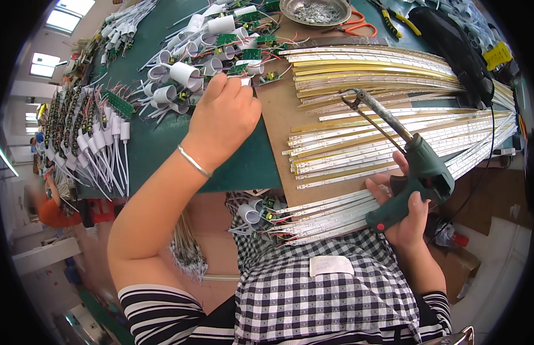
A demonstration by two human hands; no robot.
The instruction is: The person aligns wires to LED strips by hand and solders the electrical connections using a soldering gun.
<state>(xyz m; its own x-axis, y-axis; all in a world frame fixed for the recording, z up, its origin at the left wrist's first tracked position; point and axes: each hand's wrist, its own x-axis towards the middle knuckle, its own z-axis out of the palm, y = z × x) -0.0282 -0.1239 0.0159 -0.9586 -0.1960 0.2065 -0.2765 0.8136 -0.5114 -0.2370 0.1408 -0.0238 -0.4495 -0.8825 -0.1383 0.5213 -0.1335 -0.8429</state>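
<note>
My left hand [222,118] reaches forward over the green table [146,144], its fingertips at the edge of a heap of white plastic tubes and small green circuit boards [209,54]; what the fingers pinch is hidden. A thin bracelet circles that wrist. My right hand [406,214] grips the handle of a dark green soldering gun [418,167], whose long metal tip [363,103] points up and left over long white and yellow LED strips [393,138] on a brown board [277,115].
More strips [324,215] with wired parts lie across my lap on a checked cloth. Rows of white tubes with wires [100,144] line the left table edge. A metal dish [315,10], orange-handled scissors [359,24] and pliers sit at the back. Another person [48,210] is at far left.
</note>
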